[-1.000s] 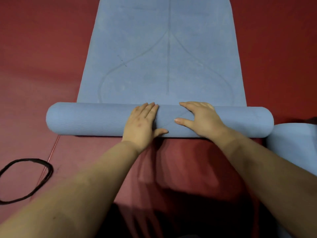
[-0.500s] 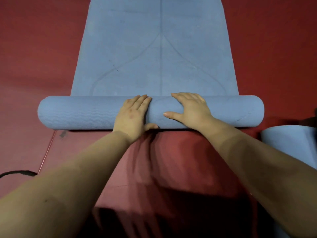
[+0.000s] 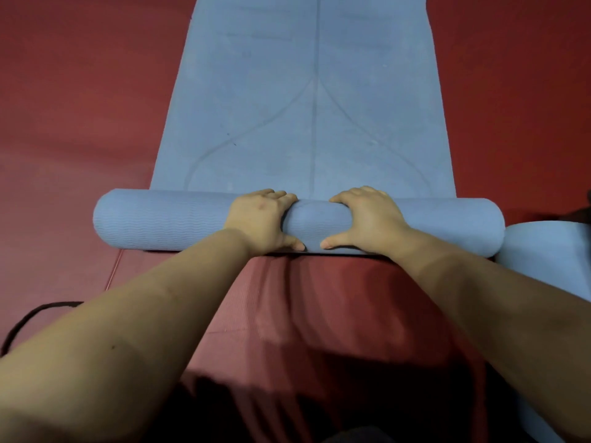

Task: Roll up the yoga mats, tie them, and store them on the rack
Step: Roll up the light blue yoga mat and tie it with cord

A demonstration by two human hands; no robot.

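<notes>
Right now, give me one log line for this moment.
step: rolling | left hand: gripping roll | right hand: gripping roll | blue mat: partly rolled | strap: on floor, unused

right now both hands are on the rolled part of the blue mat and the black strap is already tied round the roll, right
Not quite. The head view shows the left hand and right hand on the rolled part of the blue mat, but the black strap is not tied round the roll: it lies on the red floor at the lower left, apart from the mat.

Black strap (image 3: 22,321) behind left forearm
</notes>
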